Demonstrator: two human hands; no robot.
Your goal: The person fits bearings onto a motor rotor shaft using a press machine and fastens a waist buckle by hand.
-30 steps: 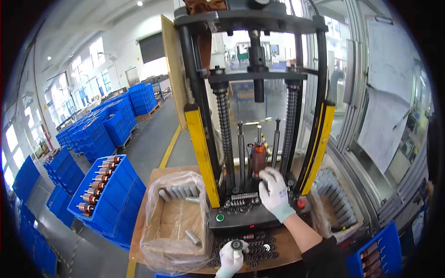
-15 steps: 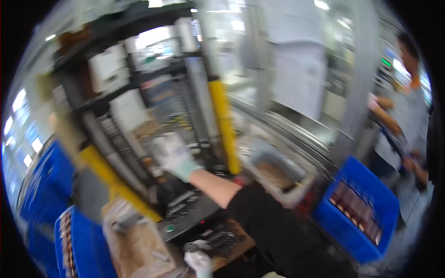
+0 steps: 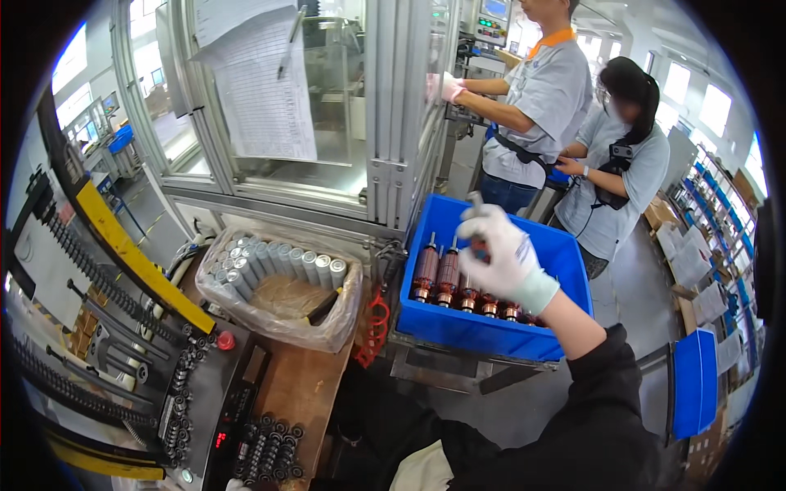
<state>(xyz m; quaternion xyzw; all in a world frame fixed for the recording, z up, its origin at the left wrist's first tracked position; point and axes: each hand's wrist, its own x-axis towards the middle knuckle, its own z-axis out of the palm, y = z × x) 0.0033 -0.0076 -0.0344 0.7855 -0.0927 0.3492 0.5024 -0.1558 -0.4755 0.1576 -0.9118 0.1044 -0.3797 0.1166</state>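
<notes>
My right hand (image 3: 506, 255), in a white glove, is raised over a blue bin (image 3: 475, 337). Its fingers are closed around a motor armature (image 3: 478, 247); the shaft pokes up above them and some reddish winding shows. Beneath it, several more armatures (image 3: 448, 277) with copper-coloured commutators stand upright in the bin. Of my left hand (image 3: 237, 485) only a sliver of white glove shows at the lower edge, beside a cluster of small dark metal parts (image 3: 274, 450); its fingers are hidden.
A plastic-lined box (image 3: 327, 331) holds several grey metal cylinders (image 3: 278, 258). On the left stands a machine with yellow guards (image 3: 143, 254) and a red button (image 3: 226, 340). A red coiled hose (image 3: 375, 327) hangs by the bin. Two people (image 3: 532, 106) stand beyond it.
My view has swung right. My right hand has gone from inside the machine to above the blue bin and now holds an armature. My left hand has mostly left the picture.
</notes>
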